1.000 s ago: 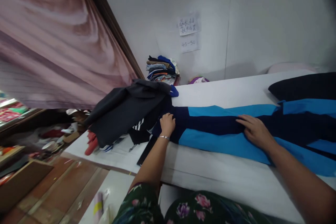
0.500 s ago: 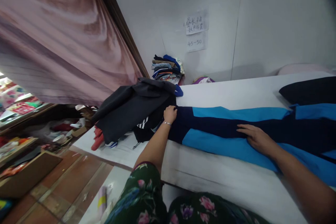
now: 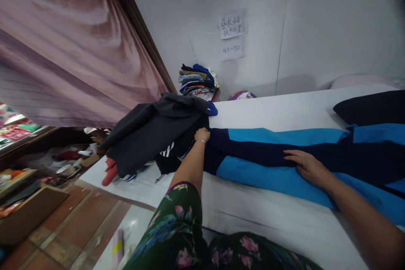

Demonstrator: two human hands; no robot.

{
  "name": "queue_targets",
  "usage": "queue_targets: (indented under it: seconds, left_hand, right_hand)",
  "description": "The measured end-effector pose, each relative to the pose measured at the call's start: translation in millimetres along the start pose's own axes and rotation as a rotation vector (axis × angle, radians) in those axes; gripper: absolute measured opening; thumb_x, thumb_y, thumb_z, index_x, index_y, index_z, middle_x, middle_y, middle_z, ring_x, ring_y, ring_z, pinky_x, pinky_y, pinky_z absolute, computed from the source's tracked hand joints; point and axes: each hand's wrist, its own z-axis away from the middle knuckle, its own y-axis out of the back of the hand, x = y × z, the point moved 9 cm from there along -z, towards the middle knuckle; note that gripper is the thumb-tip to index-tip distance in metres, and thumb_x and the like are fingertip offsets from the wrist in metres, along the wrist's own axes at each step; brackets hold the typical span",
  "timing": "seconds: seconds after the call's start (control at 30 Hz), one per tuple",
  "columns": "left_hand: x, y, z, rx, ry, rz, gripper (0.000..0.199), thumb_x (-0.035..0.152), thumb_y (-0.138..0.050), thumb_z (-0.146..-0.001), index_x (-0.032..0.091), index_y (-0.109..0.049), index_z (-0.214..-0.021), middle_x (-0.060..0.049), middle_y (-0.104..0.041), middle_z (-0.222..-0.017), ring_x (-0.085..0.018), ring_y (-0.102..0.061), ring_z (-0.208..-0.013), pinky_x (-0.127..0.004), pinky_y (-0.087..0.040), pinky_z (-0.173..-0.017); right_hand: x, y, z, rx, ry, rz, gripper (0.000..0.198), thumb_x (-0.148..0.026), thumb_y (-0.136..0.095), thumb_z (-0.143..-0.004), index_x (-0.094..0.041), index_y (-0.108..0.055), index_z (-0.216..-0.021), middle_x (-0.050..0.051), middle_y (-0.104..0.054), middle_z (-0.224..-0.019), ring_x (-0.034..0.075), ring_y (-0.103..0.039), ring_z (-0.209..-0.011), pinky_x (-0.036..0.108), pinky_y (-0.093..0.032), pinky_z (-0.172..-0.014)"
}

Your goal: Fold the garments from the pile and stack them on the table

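Observation:
A navy and bright blue garment [image 3: 284, 152] lies stretched out along a white table [image 3: 272, 215]. My left hand [image 3: 201, 135] reaches to its far left end, fingers closed on the navy cuff, a bracelet at the wrist. My right hand [image 3: 305, 164] lies flat, fingers apart, pressing on the garment's middle where navy meets blue. A dark grey garment [image 3: 152, 130] is heaped just left of my left hand, over black clothing with white stripes [image 3: 169, 149].
A stack of folded clothes [image 3: 198, 80] sits against the white wall under two paper notes [image 3: 232, 36]. A pink curtain [image 3: 69, 42] hangs at left. Red items [image 3: 110, 171] lie at the table's left end. Cluttered shelves and a box [image 3: 28, 211] stand on the tiled floor.
My left hand has slid further away along the garment's end, toward the dark grey heap, and curled on the cuff. My right hand has stayed flat on the garment.

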Motion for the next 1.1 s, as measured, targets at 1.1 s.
queue_targets:
  seconds: [1.1]
  left_hand:
    - [19.1,53.6,-18.6,0.201,-0.146,-0.056,0.042,0.027,-0.049,-0.091,0.020,-0.051,-0.132,-0.015,-0.054,-0.134,-0.028,-0.052,-0.122,-0.039,-0.042,-0.100]
  right_hand:
    - [-3.8,3.6,2.3,-0.005,-0.031,-0.004,0.051,-0.011,-0.042,-0.073,-0.028,-0.069,-0.114,0.002,-0.060,-0.133,0.027,-0.054,-0.124,0.051,-0.047,-0.101]
